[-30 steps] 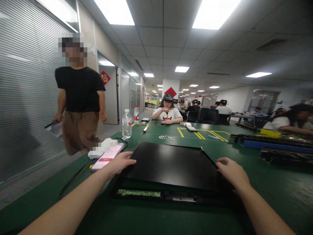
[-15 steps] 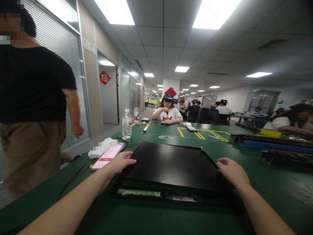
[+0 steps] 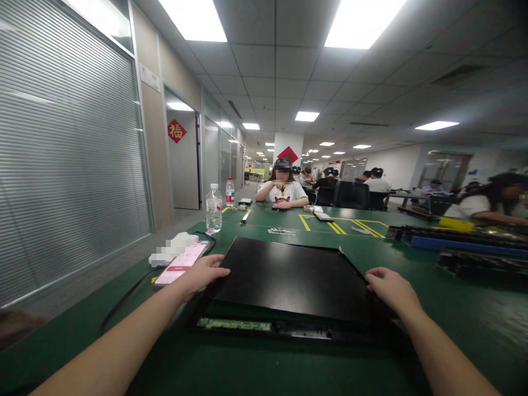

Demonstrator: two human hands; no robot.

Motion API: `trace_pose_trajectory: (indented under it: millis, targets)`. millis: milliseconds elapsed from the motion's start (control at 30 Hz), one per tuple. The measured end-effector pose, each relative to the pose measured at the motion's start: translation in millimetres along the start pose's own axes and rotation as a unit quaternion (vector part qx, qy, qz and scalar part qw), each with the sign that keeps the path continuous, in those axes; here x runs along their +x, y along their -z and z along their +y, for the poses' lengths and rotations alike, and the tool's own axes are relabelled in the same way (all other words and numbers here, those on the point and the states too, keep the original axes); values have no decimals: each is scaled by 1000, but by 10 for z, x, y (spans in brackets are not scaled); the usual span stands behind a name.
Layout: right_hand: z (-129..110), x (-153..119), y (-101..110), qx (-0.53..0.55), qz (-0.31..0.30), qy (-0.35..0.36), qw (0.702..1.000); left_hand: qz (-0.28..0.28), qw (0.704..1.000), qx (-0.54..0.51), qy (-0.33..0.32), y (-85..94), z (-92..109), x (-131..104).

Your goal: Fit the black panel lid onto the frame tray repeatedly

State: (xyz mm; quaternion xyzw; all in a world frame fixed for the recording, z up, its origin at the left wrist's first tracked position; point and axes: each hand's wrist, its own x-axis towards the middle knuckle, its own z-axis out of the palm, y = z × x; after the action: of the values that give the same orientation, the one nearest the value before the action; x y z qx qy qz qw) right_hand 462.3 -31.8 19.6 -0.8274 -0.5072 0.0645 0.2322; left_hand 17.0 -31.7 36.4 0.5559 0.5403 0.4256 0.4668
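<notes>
A flat, dark display panel [image 3: 284, 278] lies across a black frame [image 3: 301, 333] in front of me. At the near side of the frame, beyond the panel's edge, a green circuit board strip [image 3: 233, 324] is exposed. My left hand [image 3: 206, 275] grips the panel's left edge, its thumb over the top. On the opposite side, my right hand [image 3: 390, 286] pinches the right edge with fingers bent. The fingers under the panel are partly hidden. Near the far right corner, a small light-coloured bit [image 3: 340, 250] stands on the panel's rim.
Left of the panel lie a lit phone [image 3: 181, 264] and a black cable [image 3: 127, 297]. Two water bottles [image 3: 213, 209] stand beyond. Small metal parts [image 3: 281, 231] lie past the panel. Dark strips [image 3: 474, 242] are piled at right. A co-worker [image 3: 284, 190] sits opposite.
The person in black at the left has walked out of view, leaving only a blur at the lower left edge. My hands and the display panel have barely moved.
</notes>
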Motion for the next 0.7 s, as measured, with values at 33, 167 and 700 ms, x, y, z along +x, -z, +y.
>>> trace_pose_trajectory:
  millis: [33,167,700]
  targets:
    - [1,3,-3,-2,-1,1,1000,1,1000,-2,-3,0,-3,3]
    - [4,9,-9,-1,1,-5,1000,-3,1000,-5,-6,0,-16,18]
    - [-22,-15,8,-16,-1,2,1000,-20,1000,5,7,-11,-13,16]
